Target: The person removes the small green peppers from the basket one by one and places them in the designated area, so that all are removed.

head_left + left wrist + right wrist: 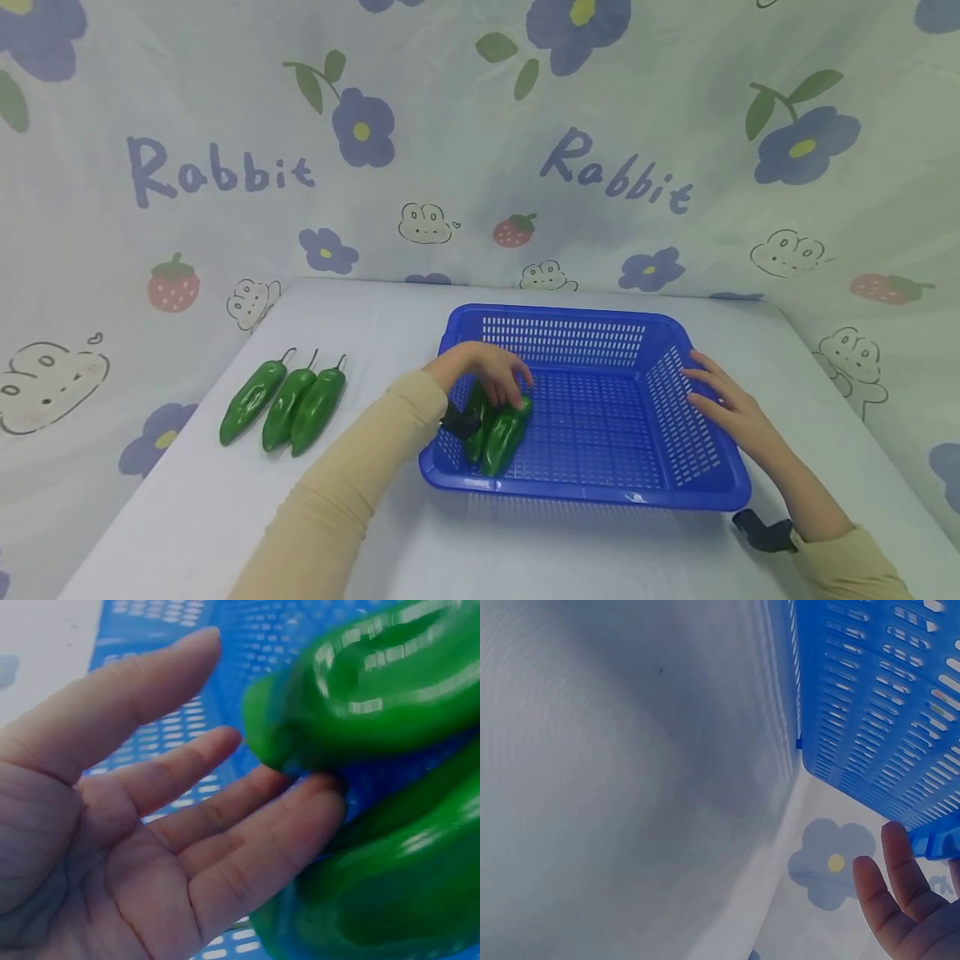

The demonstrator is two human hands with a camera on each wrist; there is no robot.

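Observation:
A blue plastic basket [585, 492] with slotted walls stands on the table. Inside it, at the left end, lie two glossy green peppers [506, 442], partly covered by my left hand [495, 368]. That hand reaches down over them; in the left wrist view its fingers are loosely extended, thumb apart, the fingertips right by the stem end of one pepper [390, 690]. Nothing is held in the palm. My right hand [738, 412] is at the basket's right rim, with extended fingers reaching over the edge. The right wrist view shows its spread fingers close to the rim.
Three more green peppers [281, 408] with thin stems lie side by side on the white table [405, 333], left of the basket. A patterned cloth [465, 125] hangs behind the table. Dark wrist mounts [761, 532] sit on both wrists.

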